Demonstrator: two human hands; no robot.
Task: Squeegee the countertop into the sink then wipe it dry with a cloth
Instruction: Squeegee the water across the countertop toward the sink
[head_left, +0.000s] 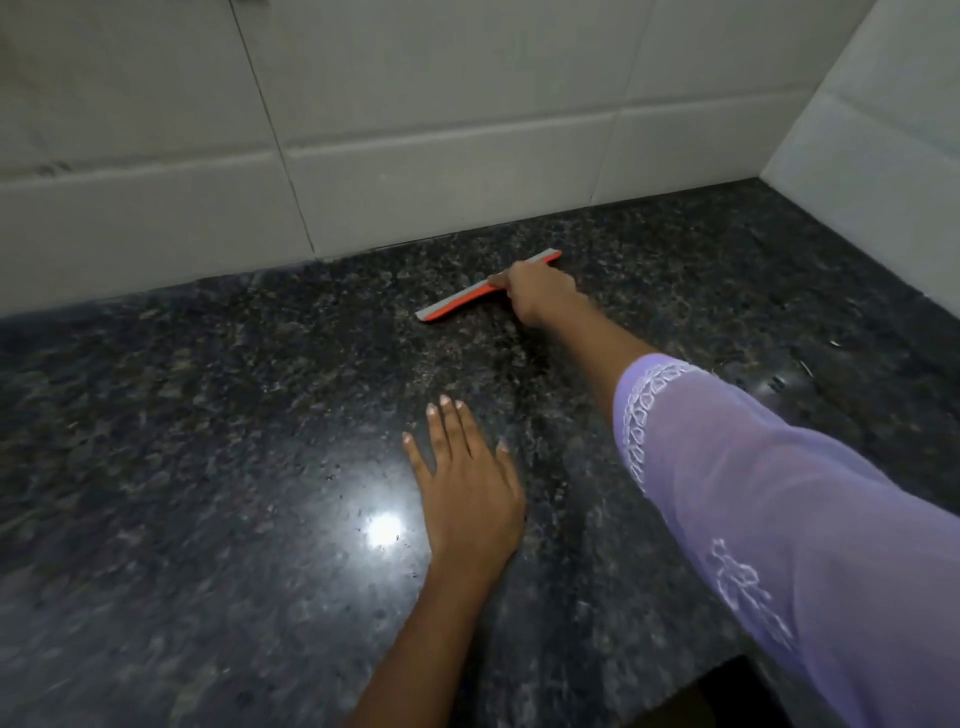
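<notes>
1. Your right hand (540, 293) has its grip closed around the squeegee (470, 296), right of frame centre near the wall.
2. The squeegee is a long, thin orange bar with a pale grey rubber edge lying on the tabletop (208, 441).
3. Your left hand (470, 480) lies flat, fingers spread, gripping nothing.
4. The tabletop is polished, speckled dark granite with a bright glare spot (384, 530); glossy white tiles (441, 130) back it.
5. Your right sleeve (779, 493) is sheer lilac with white embroidery.
</notes>
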